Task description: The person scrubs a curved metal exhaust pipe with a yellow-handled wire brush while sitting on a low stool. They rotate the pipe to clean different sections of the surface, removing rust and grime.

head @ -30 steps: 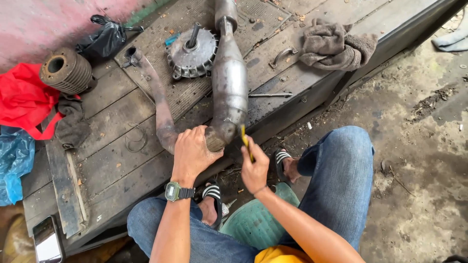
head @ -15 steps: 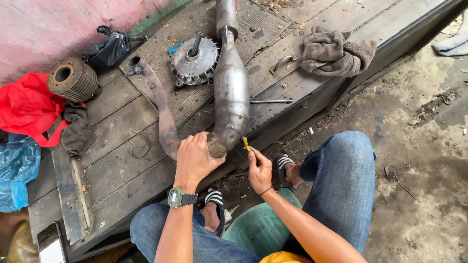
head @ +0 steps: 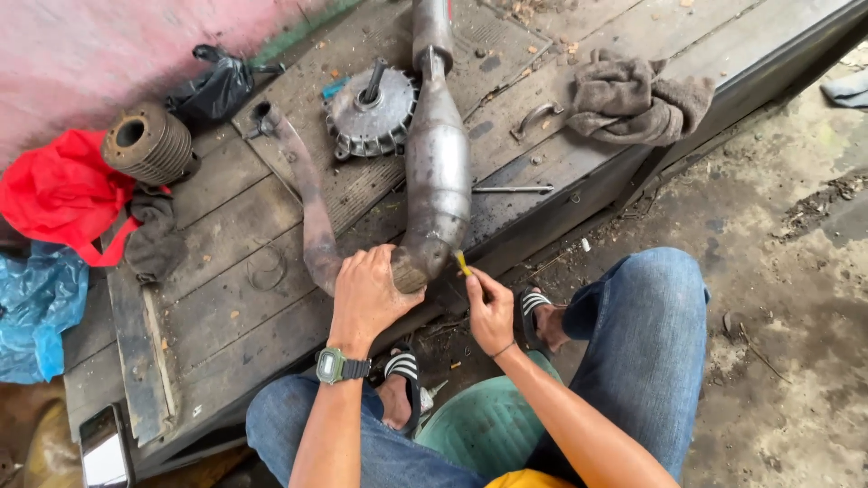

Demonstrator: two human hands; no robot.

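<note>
Fingers of the left hand [head: 369, 294] wrap the near end of the metal exhaust pipe [head: 437, 172], which lies on the wooden platform [head: 226, 244]. Right hand [head: 491, 312] pinches a yellow tool [head: 462, 262] against the pipe's tip. Far left, a black bag [head: 217, 90] sits closed, its contents hidden.

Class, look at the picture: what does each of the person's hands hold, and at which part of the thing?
The left hand grips the metal exhaust pipe at its near, rusty end. The right hand pinches a small yellow tool by its lower end.
</note>
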